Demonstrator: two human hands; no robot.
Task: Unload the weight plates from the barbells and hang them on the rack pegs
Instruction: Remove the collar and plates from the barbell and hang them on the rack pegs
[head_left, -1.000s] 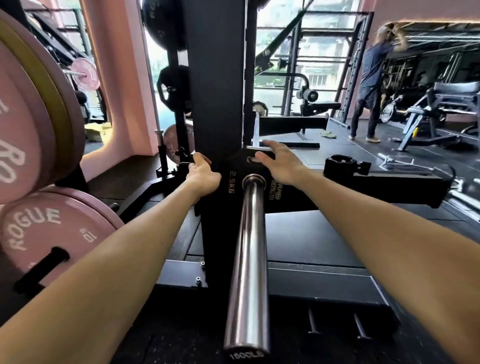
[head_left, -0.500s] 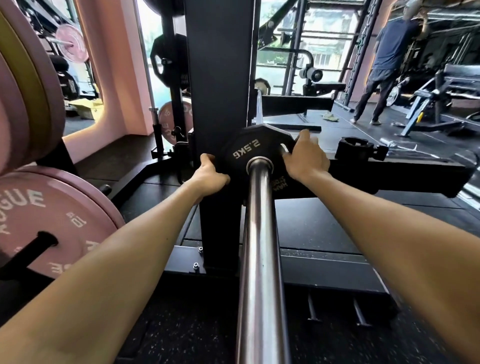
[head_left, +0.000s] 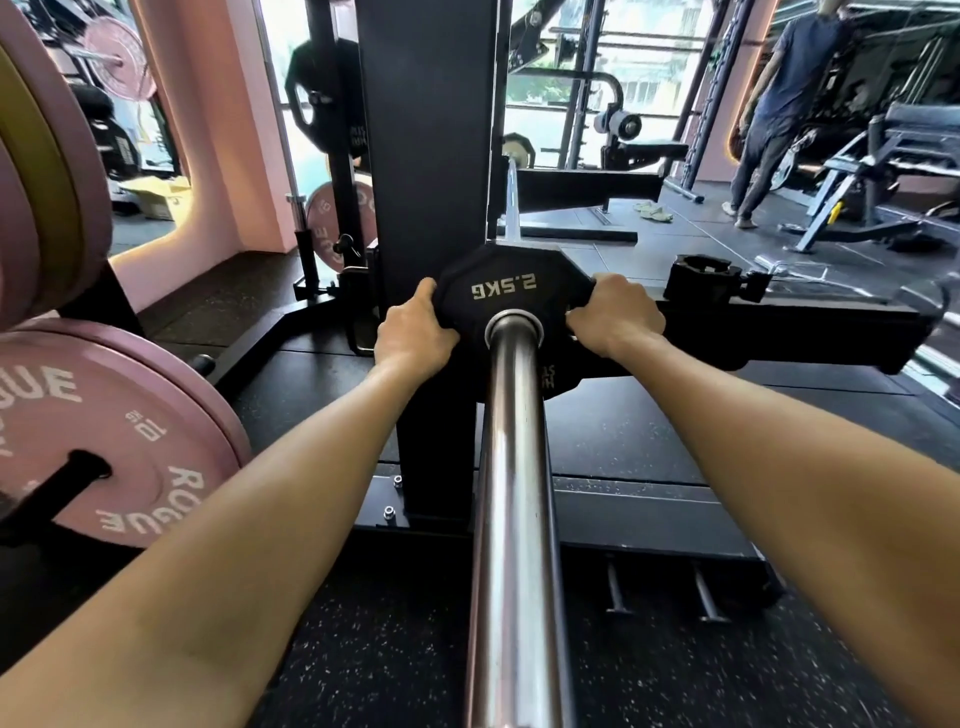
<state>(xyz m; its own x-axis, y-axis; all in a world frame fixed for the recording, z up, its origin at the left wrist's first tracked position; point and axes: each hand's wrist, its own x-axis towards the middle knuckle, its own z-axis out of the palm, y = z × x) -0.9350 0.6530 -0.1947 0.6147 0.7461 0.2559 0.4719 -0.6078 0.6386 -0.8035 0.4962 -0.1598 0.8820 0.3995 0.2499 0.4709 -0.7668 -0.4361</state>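
Both hands have drawn the small black rubber-coated 2.5 kg plate (head_left: 511, 291) nearer along the chrome steel barbell sleeve (head_left: 511, 467), left hand (head_left: 413, 335) and right hand (head_left: 615, 319) each curled round an edge. If tilted, it could bind; once clear of the sleeve's end, it could drop from a loose grip.

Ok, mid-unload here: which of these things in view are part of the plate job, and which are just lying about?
In the job:
black 2.5KG plate, gripped by left hand and right hand
barbell sleeve it sits on
pink plates hung on the rack's left side

Lying about:
barbell collar on the black beam
cardboard box
bench
person standing far right
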